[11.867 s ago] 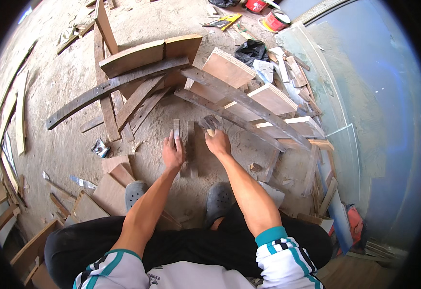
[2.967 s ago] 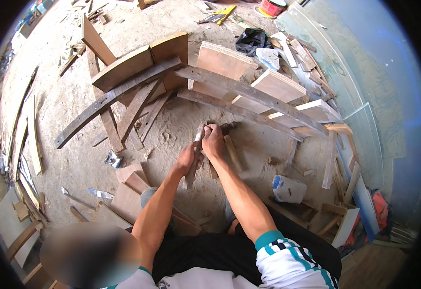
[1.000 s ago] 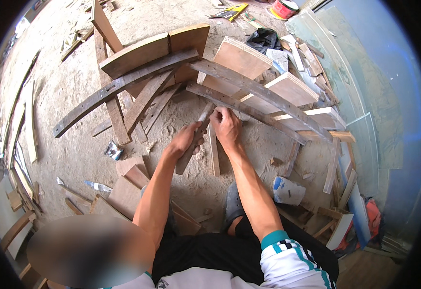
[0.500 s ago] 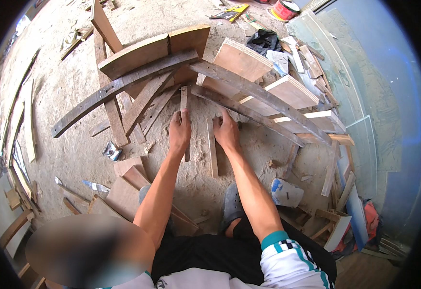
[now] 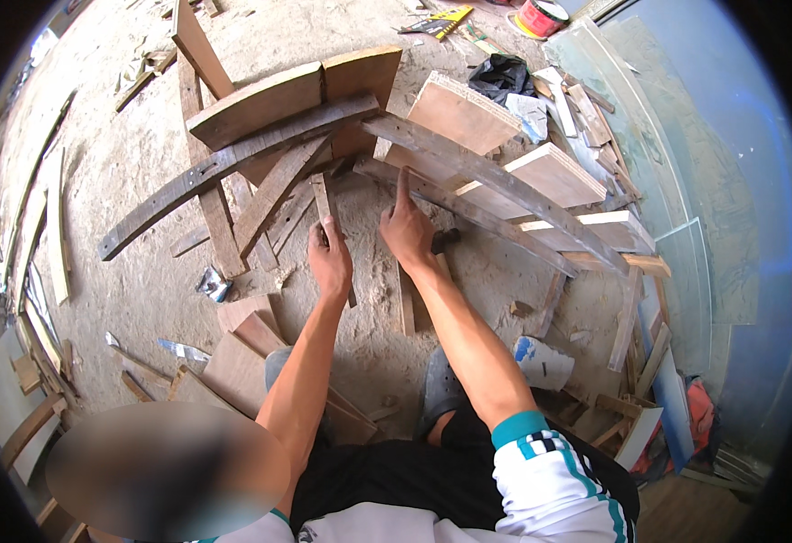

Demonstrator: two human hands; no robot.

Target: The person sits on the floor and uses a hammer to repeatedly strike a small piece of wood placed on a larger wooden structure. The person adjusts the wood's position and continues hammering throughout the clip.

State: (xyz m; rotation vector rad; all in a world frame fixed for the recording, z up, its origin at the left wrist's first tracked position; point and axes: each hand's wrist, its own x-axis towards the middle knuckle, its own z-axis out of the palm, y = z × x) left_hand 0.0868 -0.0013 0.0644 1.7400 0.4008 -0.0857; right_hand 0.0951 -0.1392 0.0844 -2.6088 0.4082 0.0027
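My left hand (image 5: 331, 261) is closed around a narrow wooden strip (image 5: 322, 195), which tilts up and away from me. My right hand (image 5: 405, 233) has its index finger stretched toward the lower dark rail (image 5: 455, 201) of a wooden ladder-like frame, its other fingers curled. Whether the fingertip touches the rail, I cannot tell. Beside that hand lies a hammer (image 5: 447, 241), its dark head showing and partly hidden by my wrist. Another wooden strip (image 5: 407, 308) rests on the floor under my right forearm. The frame's curved dark beam (image 5: 233, 156) and light plywood steps (image 5: 464, 110) stand beyond my hands.
Plywood offcuts (image 5: 242, 357) lie near my left foot. A hand saw (image 5: 439, 23) and a red tub (image 5: 539, 18) are at the far side. Glass sheets (image 5: 686, 262) lean at the right, with scrap wood (image 5: 609, 136) alongside. A white-and-blue container (image 5: 543, 362) lies by my right foot.
My right hand has shifted left, and its index finger now points at the frame's lower rail. My left hand has lowered slightly, and the strip's top has swung left.
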